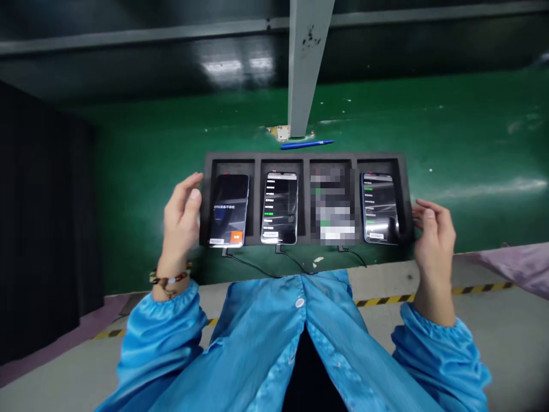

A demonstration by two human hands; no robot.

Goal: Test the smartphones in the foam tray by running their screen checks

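Observation:
A dark tray with several compartments lies on the green bench, a phone in each. My left hand is at its left end, fingers apart and fingertips at the wall. At the opposite end my right hand has its fingers loosely extended close to the wall. Whether either hand presses on the tray is unclear. The leftmost phone shows an orange button; the second phone and the rightmost phone show lists. Pixelation hides the third phone. Its lower end, like the first two, has a black cable.
A blue pen lies behind the tray, by the foot of a grey post. The green bench ends in front of my blue coat. Dark fabric hangs at the left, and pink cloth shows at the right.

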